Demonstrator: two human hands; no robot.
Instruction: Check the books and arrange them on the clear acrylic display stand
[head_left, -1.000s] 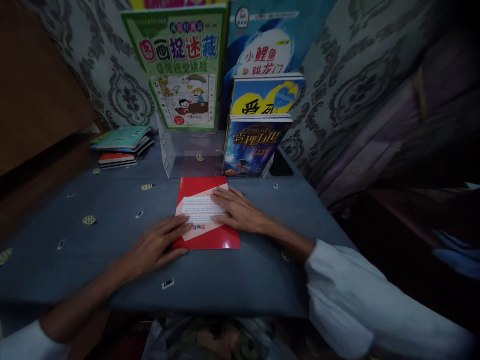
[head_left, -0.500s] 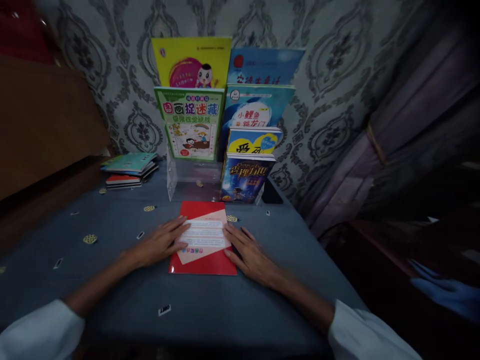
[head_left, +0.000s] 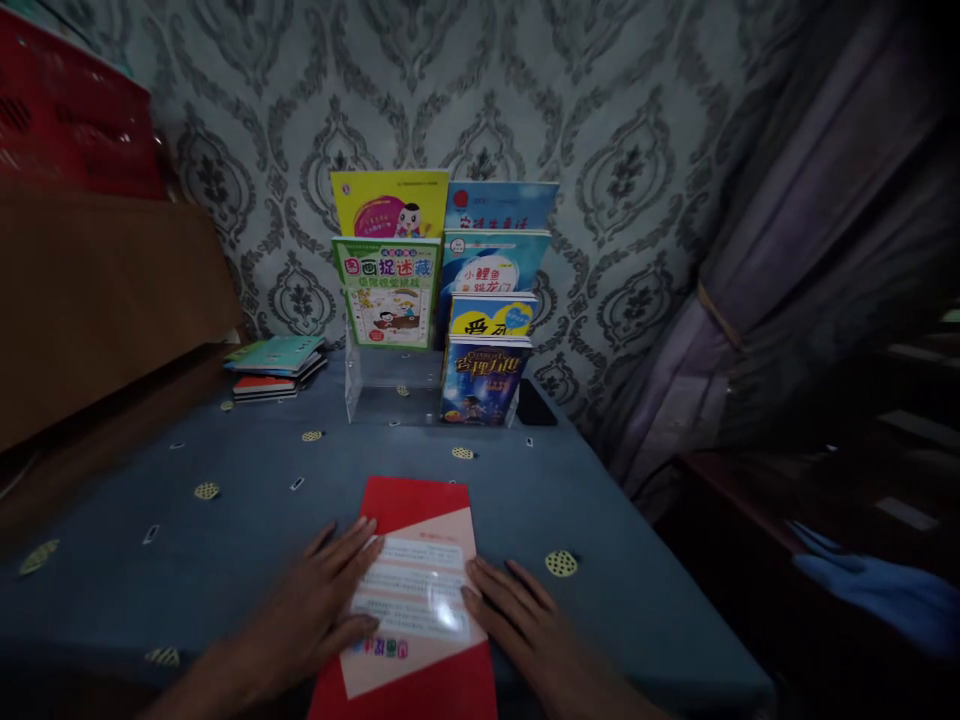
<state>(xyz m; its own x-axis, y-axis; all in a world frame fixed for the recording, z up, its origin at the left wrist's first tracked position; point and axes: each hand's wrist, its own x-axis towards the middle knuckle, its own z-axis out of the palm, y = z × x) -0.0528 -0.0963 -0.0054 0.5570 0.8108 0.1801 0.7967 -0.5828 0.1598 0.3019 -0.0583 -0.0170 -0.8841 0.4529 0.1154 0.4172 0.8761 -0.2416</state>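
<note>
A red book [head_left: 420, 690] with a pale slanted panel of small upside-down print lies in front of me, running out of view at the bottom. My left hand [head_left: 322, 600] rests on its left side with fingers outstretched and thumb apart. Against the right edge lies my right hand [head_left: 521, 615], its fingers also extended and spread. Neither hand is wrapped round the book. Glare covers part of the panel.
A clear stand [head_left: 390, 405] at the back holds several books, including a green book [head_left: 394, 300] and a dark blue book [head_left: 484, 385]. Stacked books [head_left: 277, 360] lie at left, a dark flat object [head_left: 536, 403] at right. A cardboard box [head_left: 97, 290] stands beyond the table's left side.
The red book and both hands have moved toward me, away from the stand and lower in view. The camera view has tilted upward. Both hands stay at the book's sides.
</note>
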